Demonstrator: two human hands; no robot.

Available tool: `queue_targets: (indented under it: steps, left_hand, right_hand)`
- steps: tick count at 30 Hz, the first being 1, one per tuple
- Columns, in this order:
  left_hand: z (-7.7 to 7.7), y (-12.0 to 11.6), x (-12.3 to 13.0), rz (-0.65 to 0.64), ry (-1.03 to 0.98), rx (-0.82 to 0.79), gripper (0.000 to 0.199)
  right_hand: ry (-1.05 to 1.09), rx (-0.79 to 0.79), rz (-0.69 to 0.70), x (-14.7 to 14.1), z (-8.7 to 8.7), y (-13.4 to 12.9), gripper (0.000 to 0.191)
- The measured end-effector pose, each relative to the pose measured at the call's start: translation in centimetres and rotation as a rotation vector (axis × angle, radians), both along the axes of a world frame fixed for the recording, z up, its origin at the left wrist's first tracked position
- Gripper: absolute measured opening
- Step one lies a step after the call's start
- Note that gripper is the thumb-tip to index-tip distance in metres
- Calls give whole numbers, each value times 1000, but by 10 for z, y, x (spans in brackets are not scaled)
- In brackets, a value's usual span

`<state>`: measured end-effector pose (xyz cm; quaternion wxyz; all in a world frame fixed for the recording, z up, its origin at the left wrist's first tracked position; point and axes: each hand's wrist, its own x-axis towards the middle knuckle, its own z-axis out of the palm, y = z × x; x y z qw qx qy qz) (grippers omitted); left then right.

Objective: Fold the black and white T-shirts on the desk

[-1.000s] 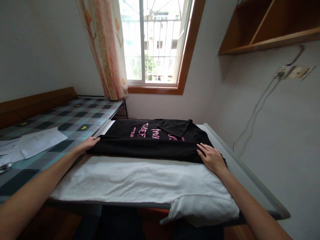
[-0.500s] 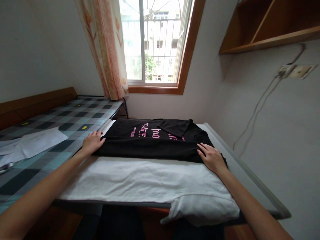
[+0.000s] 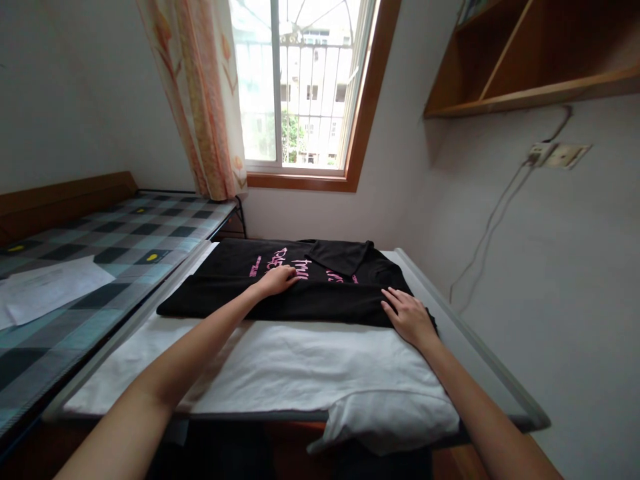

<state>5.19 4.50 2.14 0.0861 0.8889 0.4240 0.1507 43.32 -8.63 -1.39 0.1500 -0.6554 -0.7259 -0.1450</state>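
Observation:
A black T-shirt (image 3: 220, 295) with pink lettering lies on its side across the board, its near part folded over in a long strip. My left hand (image 3: 277, 280) is at the upper edge of that strip, near the middle of the lettering, its fingers bent together against the cloth. My right hand (image 3: 411, 316) rests on the strip's right end, fingers spread and flat. Nearer to me lies a white shirt (image 3: 280, 363), partly under the black one, with a sleeve hanging over the front edge.
The light board (image 3: 480, 373) carries both shirts. To its left is a bed with a checked cover (image 3: 173, 230) and white papers (image 3: 55, 290). Ahead are a curtain (image 3: 203, 100) and a barred window (image 3: 310, 87). Cords (image 3: 487, 240) hang from a wall socket on the right, under a wooden shelf (image 3: 520, 87).
My left hand has moved right from the strip's left end to its middle. My right hand stays at the right end. The whole view has shifted slightly.

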Motion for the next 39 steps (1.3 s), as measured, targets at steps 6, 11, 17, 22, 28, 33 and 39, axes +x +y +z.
queue_targets:
  steps: [6,11,17,22,28,33,39]
  left_hand:
    - [-2,4,10,138,35,-46,29]
    - [-5,-7,6,178,17,39,33]
    - [-1,-10,-20,187,90,75,32]
    - [1,-7,-60,283,104,16,36]
    - [-2,-5,-81,249,-1,-12,38]
    - [-5,-5,-75,284,47,26,35]
    - [-7,-6,-76,326,132,99,36]
  right_hand:
    - [-31,20,-5,-4,1,-3,48]
    - [22,75,-36,-2,6,-6,46]
    - [314,46,-96,39,12,27,39]
    - [351,-118,-2,66,12,65,29]
    - [452,-237,72,75,17,77,23]
    - [500,-261,64,77,20,80,24]
    - [290,-250,-68,62,18,77,19]
